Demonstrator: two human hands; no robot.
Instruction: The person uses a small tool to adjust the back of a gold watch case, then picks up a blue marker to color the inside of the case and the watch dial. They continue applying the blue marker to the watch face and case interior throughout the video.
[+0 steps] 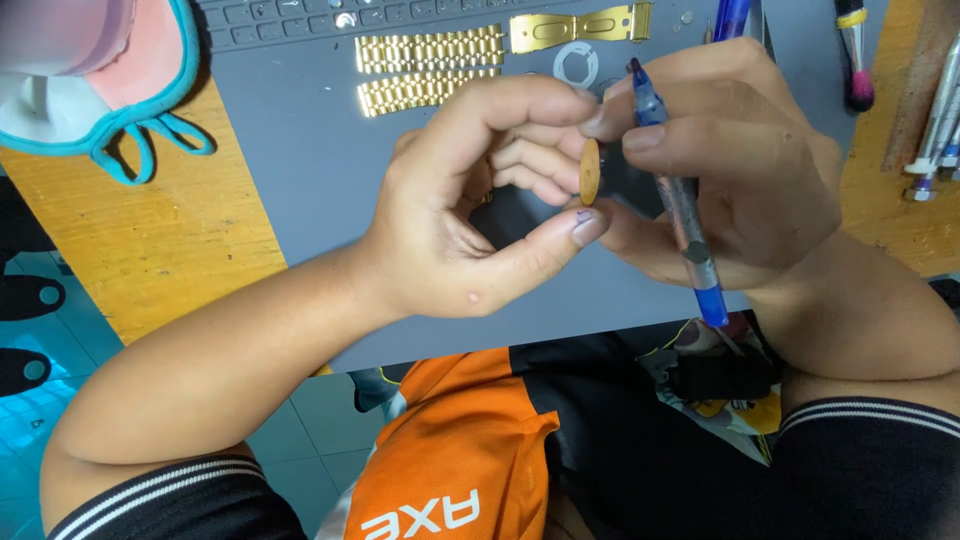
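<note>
Head view looks down at two bare hands over a grey mat (300,150) that lies on a yellow wooden table (150,240).

The left hand (470,200) is curled, with its finger and thumb closed on a small gold disc (590,171). The disc stands up on its edge, pinched between the fingertip on top and the thumb below. It sits in the middle of the picture, right between both hands and above the mat.

The right hand (730,170) is closed around a blue tool (680,200) that looks like a pen. The tool runs slanted, with its dark tip up near the fingers and its blue end pointing down toward the person. The fingertips of this hand are just beside the disc and seem to touch it.

On the mat behind the hands lie two gold watch bands (430,68), side by side. Near them is a gold clasp (575,27) and a small white ring (577,63). A dark keyboard (300,20) sits at the top edge.

At the top left is a pink and white thing with a teal strap (150,140). At the far right lie more tools (935,120), one with a pink tip (858,88).

Below, the person wears an orange and black shirt (470,450).
</note>
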